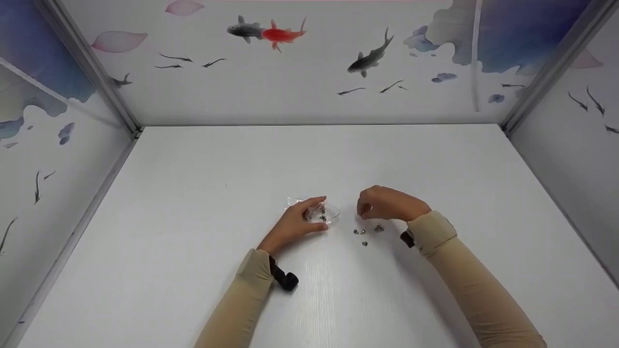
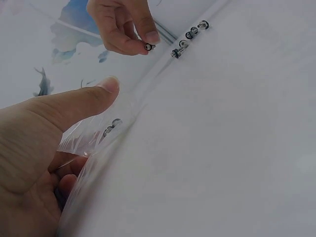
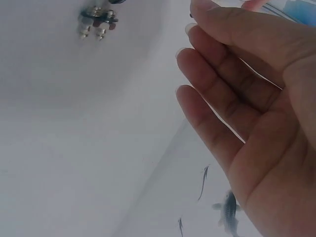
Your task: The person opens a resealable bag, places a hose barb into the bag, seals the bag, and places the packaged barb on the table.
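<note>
My left hand (image 1: pixel 295 221) holds a clear plastic bag (image 1: pixel 331 214) with its mouth spread between thumb and fingers. A few small metal screws (image 2: pixel 112 127) lie inside the bag in the left wrist view. To the right, my right hand (image 1: pixel 389 202) is raised over the table, pinching one small screw (image 2: pixel 150 47) with a dark ring between thumb and fingertip. Its other fingers (image 3: pixel 212 74) are loosely bent in the right wrist view. Several loose screws (image 1: pixel 379 228) lie on the table just below and in front of the right hand.
The white tabletop (image 1: pixel 193 169) is bounded at the back and sides by white panels (image 1: pixel 300 96) printed with fish. A black wrist camera (image 1: pixel 289 281) sits at the left cuff, and another black one (image 1: pixel 407 238) at the right cuff.
</note>
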The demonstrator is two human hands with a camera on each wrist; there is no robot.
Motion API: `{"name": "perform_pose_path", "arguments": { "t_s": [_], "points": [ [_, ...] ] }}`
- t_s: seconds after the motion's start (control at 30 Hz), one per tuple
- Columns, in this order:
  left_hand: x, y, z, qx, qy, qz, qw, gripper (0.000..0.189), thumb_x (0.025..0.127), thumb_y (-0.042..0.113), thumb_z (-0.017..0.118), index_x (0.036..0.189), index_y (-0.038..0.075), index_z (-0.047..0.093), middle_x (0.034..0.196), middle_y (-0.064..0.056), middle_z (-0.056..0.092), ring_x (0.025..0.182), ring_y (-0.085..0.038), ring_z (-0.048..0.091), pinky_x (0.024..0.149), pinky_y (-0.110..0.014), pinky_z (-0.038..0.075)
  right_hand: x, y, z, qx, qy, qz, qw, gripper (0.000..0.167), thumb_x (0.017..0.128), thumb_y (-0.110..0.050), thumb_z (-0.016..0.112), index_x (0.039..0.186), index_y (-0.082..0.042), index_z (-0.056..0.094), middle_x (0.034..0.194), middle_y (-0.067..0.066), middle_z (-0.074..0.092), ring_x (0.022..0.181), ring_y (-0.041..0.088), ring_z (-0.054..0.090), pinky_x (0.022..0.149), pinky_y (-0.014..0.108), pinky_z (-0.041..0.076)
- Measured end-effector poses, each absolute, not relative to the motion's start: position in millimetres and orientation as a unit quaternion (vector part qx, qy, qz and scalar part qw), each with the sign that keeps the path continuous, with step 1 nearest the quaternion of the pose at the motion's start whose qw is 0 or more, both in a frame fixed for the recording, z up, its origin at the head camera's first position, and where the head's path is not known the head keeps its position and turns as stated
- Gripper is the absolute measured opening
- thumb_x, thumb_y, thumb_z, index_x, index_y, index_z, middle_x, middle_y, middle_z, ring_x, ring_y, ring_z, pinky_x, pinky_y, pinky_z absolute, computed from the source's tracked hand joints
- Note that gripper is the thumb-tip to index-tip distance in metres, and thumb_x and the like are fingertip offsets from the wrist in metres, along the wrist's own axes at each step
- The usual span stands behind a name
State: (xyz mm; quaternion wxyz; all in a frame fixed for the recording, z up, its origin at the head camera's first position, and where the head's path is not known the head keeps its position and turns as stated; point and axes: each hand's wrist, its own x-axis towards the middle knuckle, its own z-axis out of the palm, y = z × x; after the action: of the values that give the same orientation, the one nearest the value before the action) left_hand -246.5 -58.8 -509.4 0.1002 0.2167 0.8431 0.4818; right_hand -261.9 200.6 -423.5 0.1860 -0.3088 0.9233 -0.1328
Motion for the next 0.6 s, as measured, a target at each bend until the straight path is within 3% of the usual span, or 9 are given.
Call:
{"name": "perform_pose_path", "arguments": {
  "t_s": [0.6],
  "points": [
    [-246.1, -57.8, -509.1, 0.209, 0.844, 0.484, 0.096, 0.07, 0.08, 0.035, 0.078, 0.142, 0.027, 0.048, 0.145, -0.003, 0.049, 0.136, -0.022, 0.041, 0.113, -0.041, 0.032, -268.6, 186.3, -411.8, -0.379, 0.904, -0.146, 0.133, 0.011, 0.088, -0.004, 0.067, 0.095, -0.004, 0.075, 0.093, 0.004, 0.071, 0.088, 0.017, 0.065, 0.081, 0.033, 0.055]
  ]
}}
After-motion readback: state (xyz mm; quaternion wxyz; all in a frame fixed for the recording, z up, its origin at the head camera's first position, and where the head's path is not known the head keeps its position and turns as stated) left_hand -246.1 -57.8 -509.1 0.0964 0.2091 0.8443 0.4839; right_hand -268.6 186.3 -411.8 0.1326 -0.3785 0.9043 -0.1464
